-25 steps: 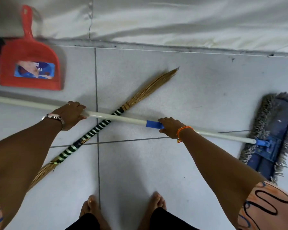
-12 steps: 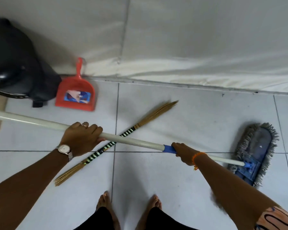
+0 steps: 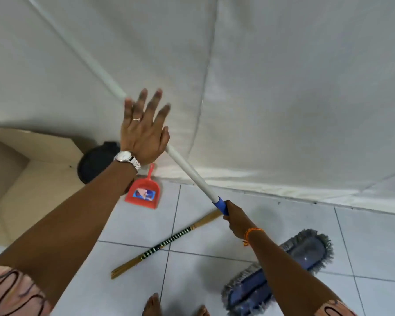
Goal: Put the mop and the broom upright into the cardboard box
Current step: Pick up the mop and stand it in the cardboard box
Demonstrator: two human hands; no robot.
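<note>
**Mop handle raised to a steep diagonal; left hand off the pole**

Since half a second ago the mop has swung from near-level to a steep tilt. Its white pole now runs from upper left of view down to lower right, free end high against the white sheet on the wall, head end low. The camera has also tipped up, bringing a cardboard box into view at the left edge.

Left hand: earlier wrapped round the pole, now flat and open, fingers spread, in front of the pole. Whether the palm touches it cannot be told. Watch on the wrist, ring on one finger.

Right hand: fist closed round the pole just below the blue collar, as before. Orange band on the wrist.

Mop head: blue pad with grey fringe, low at lower right, partly behind the right forearm; contact with the floor cannot be told.

Broom: flat on the tiled floor, untouched, same lie as earlier. Long axis diagonal, lower left to upper right; black-and-white banded middle, tan straw at both visible ends. Upper end passes behind the right hand.

Box: open flap and pale inner wall visible, well left of both tools. Neither tool is in it.

Other: red dustpan on the floor near the wall, handle pointing up-view, beside a black object. Dustpan label is blue with a picture; lettering too small to read. Bare feet at the bottom edge.
</note>
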